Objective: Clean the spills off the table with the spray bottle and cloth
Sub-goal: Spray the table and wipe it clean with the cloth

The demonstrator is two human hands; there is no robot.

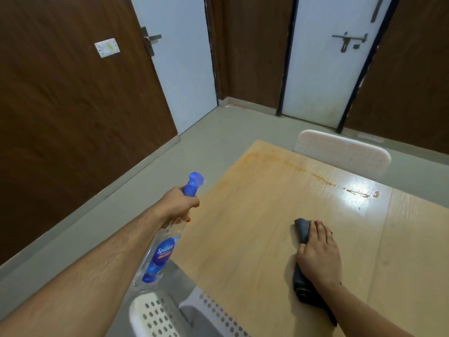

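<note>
A light wooden table (255,215) fills the lower right of the head view. An orange-brown spill (323,180) runs in a thin streak along its far side, ending in wet blotches near a bright glare. My left hand (178,204) grips the neck of a clear spray bottle (161,254) with a blue label and blue nozzle, held in the air beside the table's left edge, nozzle pointing away. My right hand (318,254) lies flat on a dark grey cloth (303,231), pressing it onto the table short of the spill.
A white perforated chair (155,317) stands at the table's near edge under the bottle. Another white chair back (340,152) sits at the far side. Grey floor, brown wall panels and two pale doors lie beyond.
</note>
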